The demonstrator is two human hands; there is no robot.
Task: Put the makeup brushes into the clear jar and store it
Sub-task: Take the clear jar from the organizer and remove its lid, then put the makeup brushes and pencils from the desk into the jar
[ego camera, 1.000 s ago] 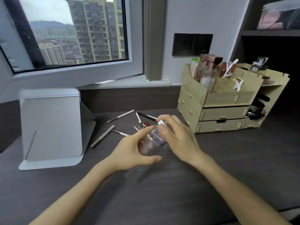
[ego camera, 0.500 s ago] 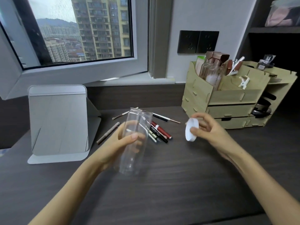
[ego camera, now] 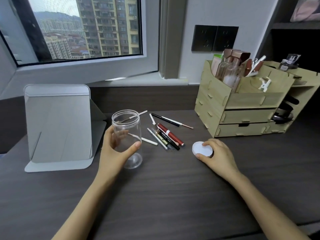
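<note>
The clear jar [ego camera: 126, 124] stands upright and lidless on the dark desk [ego camera: 164, 196], empty, with my left hand [ego camera: 116, 149] wrapped around its lower half. My right hand [ego camera: 216, 155] holds the white lid [ego camera: 202, 149] down on the desk to the right. Between and behind the two hands lies a loose pile of makeup brushes and pencils [ego camera: 166, 134], including a red tube [ego camera: 170, 135] and a white-handled brush [ego camera: 149, 141] beside the jar. One more brush [ego camera: 136, 115] shows behind the jar.
A grey folding mirror stand [ego camera: 58, 125] sits at the left. A wooden drawer organizer [ego camera: 242, 103] with bottles and cosmetics stands at the back right, next to dark shelving [ego camera: 294, 40]. A window sill runs along the back.
The lid came off the jar. My left hand set the jar upright on the desk; my right hand carried the lid right and lowered it onto the desk.
</note>
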